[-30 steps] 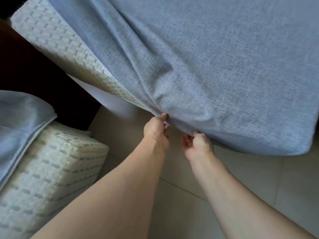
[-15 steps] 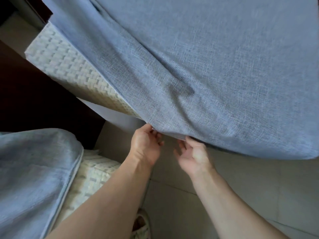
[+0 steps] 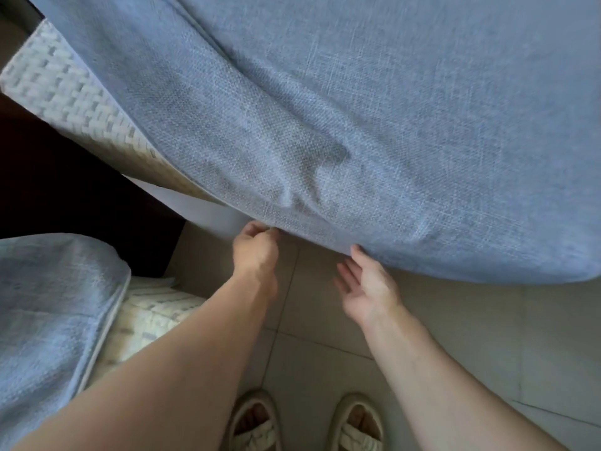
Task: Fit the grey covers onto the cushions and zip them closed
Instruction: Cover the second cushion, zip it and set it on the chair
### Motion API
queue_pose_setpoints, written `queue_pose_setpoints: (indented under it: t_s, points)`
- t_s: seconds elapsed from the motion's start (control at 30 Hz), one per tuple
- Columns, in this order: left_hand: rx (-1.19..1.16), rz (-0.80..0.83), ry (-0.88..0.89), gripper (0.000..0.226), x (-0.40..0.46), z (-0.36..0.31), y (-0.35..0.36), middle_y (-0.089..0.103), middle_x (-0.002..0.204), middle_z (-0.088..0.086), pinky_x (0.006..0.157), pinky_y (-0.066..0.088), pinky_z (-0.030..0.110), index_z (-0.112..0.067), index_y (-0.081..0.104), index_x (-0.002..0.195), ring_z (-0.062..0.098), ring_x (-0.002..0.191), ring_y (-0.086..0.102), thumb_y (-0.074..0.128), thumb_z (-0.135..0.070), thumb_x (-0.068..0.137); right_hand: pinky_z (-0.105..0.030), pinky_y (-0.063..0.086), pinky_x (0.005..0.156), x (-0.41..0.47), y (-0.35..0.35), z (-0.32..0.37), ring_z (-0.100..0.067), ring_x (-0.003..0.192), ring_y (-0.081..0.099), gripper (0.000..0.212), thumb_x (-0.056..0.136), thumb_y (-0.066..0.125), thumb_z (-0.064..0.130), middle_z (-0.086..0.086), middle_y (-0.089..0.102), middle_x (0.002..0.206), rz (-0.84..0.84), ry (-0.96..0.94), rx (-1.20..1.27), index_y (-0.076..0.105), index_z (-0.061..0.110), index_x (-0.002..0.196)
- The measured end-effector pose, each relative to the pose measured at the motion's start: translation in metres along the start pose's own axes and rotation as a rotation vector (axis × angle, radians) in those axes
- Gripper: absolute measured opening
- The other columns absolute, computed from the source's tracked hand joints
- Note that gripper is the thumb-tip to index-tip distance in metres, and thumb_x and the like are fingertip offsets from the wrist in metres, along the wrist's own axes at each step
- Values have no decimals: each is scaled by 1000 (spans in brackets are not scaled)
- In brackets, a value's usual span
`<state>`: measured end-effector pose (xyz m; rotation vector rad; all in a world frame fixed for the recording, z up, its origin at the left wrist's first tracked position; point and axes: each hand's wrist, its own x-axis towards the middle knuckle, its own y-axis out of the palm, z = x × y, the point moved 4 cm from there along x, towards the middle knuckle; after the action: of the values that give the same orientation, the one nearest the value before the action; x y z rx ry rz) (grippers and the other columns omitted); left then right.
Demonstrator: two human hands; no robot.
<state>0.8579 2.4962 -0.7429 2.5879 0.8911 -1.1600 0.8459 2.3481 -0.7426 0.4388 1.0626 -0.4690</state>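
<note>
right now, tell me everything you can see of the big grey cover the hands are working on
The grey cover is a blue-grey woven cloth, linen-like, filling the upper frame. It is pulled over most of a cushion whose white basket-weave side still shows at the left. Folds gather near its lower edge. The left hand pinches that edge with curled fingers; the right hand, palm open, touches the edge with its fingertips. No zip is visible.
</note>
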Motion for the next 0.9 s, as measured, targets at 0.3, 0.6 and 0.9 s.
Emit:
queue_pose_setpoints:
  t_s: [0.3, 0.6, 0.9]
  points:
    - [-220, 295, -212, 26, 10, 31, 44, 67, 96, 0, 82, 41, 36, -15, 58, 109, 13, 92, 62, 50, -6, 86, -27, 38, 87, -55, -9, 17, -23, 97, 58, 24, 72, 69, 3, -5, 58, 104, -43, -1480, -1526, 60, 13, 92]
    - [-474, 556, -129, 76, 20, 38, 39, 53, 128, 10, 103, 31, 43, -9, 48, 133, 29, 116, 49, 71, -20, 62, -52, 18, 113, -61, 33, 26, -32, 137, 28, 46, 95, 27, 5, -17, 33, 149, -187, -1950, -1607, 37, 20, 138]
    - [-454, 219, -152, 18, 36, 45, 36, 71, 83, 6, 87, 51, 35, -2, 61, 105, 18, 77, 67, 51, -1, 89, -52, 12, 112, -39, 41, 23, -30, 140, 21, 55, 94, 36, 17, -11, 20, 152, -299, -2019, -1743, 21, 31, 145]
